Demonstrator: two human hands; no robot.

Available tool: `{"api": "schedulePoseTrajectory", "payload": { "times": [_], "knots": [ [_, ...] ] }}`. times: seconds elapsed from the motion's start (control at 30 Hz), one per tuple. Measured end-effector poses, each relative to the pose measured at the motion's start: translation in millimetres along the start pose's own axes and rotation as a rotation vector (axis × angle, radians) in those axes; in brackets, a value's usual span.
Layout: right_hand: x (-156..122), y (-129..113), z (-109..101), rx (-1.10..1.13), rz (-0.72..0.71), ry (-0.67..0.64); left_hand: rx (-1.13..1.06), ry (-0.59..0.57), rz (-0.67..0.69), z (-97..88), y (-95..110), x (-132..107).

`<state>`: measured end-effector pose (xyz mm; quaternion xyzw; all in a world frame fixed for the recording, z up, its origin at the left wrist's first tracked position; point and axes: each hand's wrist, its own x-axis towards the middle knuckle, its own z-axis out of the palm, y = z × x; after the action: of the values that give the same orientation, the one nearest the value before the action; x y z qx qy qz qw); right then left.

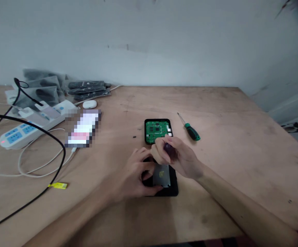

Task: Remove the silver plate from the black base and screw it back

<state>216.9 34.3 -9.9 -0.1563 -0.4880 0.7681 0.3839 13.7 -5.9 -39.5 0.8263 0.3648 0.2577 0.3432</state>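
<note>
- Black casing (pixel 174 188), with a grey metal plate (pixel 161 175) seated in it: is being held flat on the table (pixel 228 137) directly beneath both hands. Its long axis is running straight away from the person, and its far end is being hidden under the knuckles.
- Left hand (pixel 136 171): is being half-closed over the casing's left edge, thumb toward the near corner and curled fingers on top. Nothing else is being held in it.
- Right hand (pixel 180 156): is being closed in a fist around a dark tool handle (pixel 168 148) above the casing's far end. The tip is being hidden, so contact cannot be told.
- Key relation: the tool is being held just beyond the left fingertips, at the plate's far edge, with the two hands touching.
- Green circuit board (pixel 156 130), in a second black shell: is being left just beyond the right fingers, on the same axis.
- Green screwdriver (pixel 191 131): is being left unheld, beyond and to the right of the right hand.
- Power strip (pixel 22 132): is being left well to the left of the left hand.
</note>
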Motion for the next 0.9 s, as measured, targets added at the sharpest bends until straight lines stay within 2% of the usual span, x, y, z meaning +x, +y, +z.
{"api": "schedulePoseTrajectory", "payload": {
  "times": [0.3, 0.57, 0.9],
  "knots": [
    [0.1, -3.4, 12.4, -0.035, 0.036, 0.123, -0.017, -0.019, 0.009, -1.1, 0.3, 3.3],
    [-5.2, 1.9, 9.5, 0.124, -0.028, 0.100, -0.028, -0.010, 0.005, -1.9, 1.6, 2.5],
    [-10.7, 8.8, 8.4, 0.071, -0.042, 0.119, -0.050, 0.005, 0.016, -3.1, 2.4, 2.2]
  ]
}}
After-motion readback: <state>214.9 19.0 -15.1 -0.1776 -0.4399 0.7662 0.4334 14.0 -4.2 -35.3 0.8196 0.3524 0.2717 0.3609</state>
